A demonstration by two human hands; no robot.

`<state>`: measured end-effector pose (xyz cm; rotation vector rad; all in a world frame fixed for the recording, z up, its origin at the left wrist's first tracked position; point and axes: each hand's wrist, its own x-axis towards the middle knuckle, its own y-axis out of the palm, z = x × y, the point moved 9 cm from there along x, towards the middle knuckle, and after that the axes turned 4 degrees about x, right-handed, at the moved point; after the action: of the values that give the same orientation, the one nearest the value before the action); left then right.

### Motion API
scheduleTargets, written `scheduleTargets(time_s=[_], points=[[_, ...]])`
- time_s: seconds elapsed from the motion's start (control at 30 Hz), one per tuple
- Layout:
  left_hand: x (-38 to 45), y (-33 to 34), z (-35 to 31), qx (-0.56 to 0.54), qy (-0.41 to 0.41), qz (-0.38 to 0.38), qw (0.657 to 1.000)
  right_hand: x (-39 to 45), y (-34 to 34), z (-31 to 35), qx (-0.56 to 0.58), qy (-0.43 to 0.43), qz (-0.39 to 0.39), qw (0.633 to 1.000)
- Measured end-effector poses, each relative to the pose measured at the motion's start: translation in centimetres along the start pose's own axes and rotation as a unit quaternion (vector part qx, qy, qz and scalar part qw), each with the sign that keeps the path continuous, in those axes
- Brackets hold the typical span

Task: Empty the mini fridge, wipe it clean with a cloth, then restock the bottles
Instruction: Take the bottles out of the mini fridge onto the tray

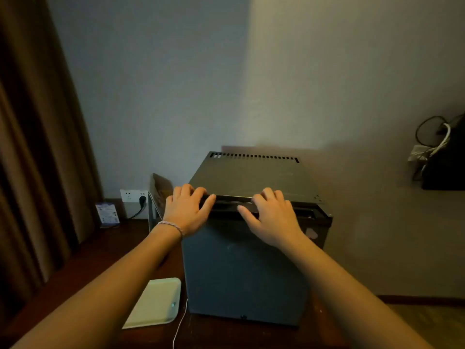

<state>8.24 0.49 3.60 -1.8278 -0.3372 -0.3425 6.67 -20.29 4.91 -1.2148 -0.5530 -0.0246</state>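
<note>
Mini fridge (247,268): a dark, boxy fridge standing on a dark wooden counter (105,250), its back near the wall; its door faces the viewer and looks closed.
Left hand (187,210): rests on the top front edge of the fridge near its left corner, fingers curled over the edge into the gap above the door; a braided bracelet (172,226) circles the wrist.
Right hand (270,215): rests on the same edge further right, fingers hooked over it, thumb spread toward the left hand.
Grip: both hands hold the fridge's top front lip; neither carries anything loose.
Stage: probably the very start, as no bottle or cloth is in sight.
Risk: a hard pull on the upper lip could tip or slide the fridge toward the counter's front edge, since nothing braces it; bottles inside could topple.
Risk, cable: a thin white cable (180,328) trails beside the fridge's base and could snag if the fridge shifts.
Nearby: a pale tablet-like pad (154,302) lies left of the fridge; a wall socket (134,196) with a black plug (142,199) sits behind.
Hidden: the inside of the fridge and any bottles.
Hard to make out: in the dim light, whether the door has begun to open.
</note>
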Motion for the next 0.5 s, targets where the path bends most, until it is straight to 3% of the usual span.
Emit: scheduleTargets(time_s=[0.17,0.5], points=[[-0.2,2.8,2.9,-0.005,0.004,0.085,0.996,1.8,4.2,-0.4,-0.005,0.062,0.06,0.996],[0.0,2.6,3.4,-0.052,-0.029,0.058,0.997,1.6,4.3,0.2,-0.066,0.122,-0.017,0.99]])
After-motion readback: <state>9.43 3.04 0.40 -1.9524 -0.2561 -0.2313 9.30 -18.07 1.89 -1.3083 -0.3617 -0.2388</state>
